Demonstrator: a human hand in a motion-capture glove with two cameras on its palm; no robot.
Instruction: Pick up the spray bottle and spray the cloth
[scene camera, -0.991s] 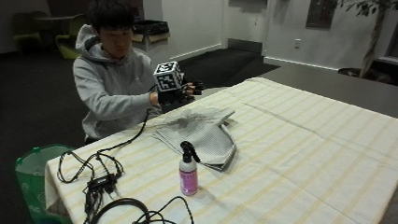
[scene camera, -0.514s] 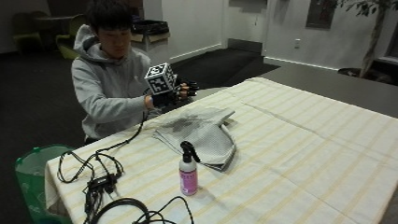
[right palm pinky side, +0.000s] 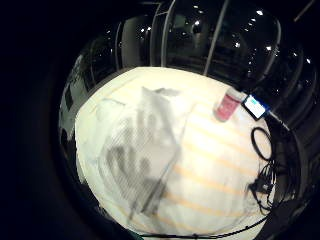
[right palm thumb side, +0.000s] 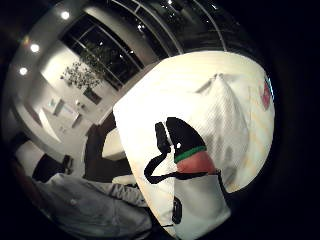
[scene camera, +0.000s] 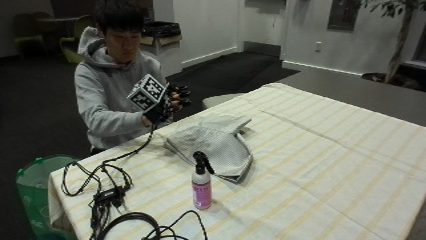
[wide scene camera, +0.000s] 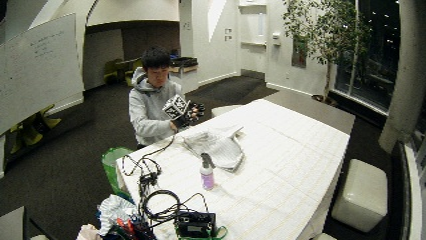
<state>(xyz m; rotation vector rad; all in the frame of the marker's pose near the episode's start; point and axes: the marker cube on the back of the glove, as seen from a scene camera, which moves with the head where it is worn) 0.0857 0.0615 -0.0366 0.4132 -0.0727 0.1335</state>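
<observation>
I sit at the table (scene camera: 346, 165) with my gloved hand (scene camera: 170, 102) raised in front of my chest, above the table's near edge, fingers loosely curled and holding nothing. The bottle (scene camera: 201, 181) stands upright on the striped tablecloth, well apart from my hand, with its black trigger head on top and pink liquid inside. The cloth (scene camera: 213, 145) lies crumpled and folded between me and the bottle, its nearest fold just beside the bottle without touching it as far as I can see. From my palm, the cloth (right palm pinky side: 142, 150) spreads out below with the shadow of my fingers falling across it, and the bottle (right palm pinky side: 227, 105) stands off beyond it. Black cables (scene camera: 100, 185) trail across the table corner by the bottle, down toward a green bin (scene camera: 36, 190) on the floor.
</observation>
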